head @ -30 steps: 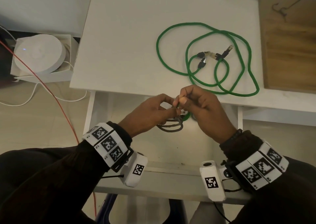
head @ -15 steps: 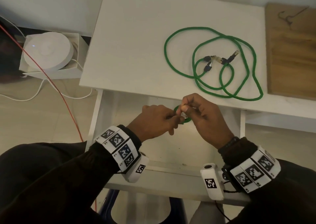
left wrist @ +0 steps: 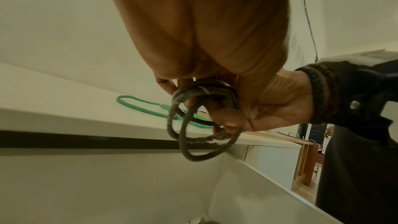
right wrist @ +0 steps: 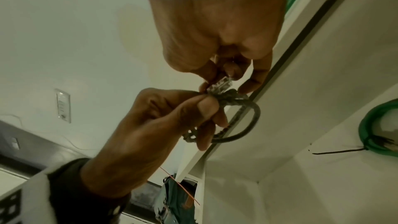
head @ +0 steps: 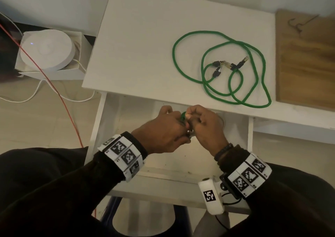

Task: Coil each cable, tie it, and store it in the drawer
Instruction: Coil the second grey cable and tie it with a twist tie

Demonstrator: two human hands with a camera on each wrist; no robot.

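Both hands meet over the open drawer (head: 116, 113), just below the front edge of the white surface (head: 145, 37). The left hand (head: 163, 130) pinches a small coil of dark grey cable (left wrist: 193, 125), its loops hanging downward; the right hand (head: 204, 126) has its grip closed on the cable's clear plug (right wrist: 219, 83) at the top of the coil. A green cable (head: 226, 70) sprawls loose on the surface, well apart from the hands; another green coil (right wrist: 374, 125) lies in the drawer's far corner

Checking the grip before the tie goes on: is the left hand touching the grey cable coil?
Touching. In the right wrist view the left hand pinches the grey cable coil between thumb and fingers; the coil's loops hang below them.
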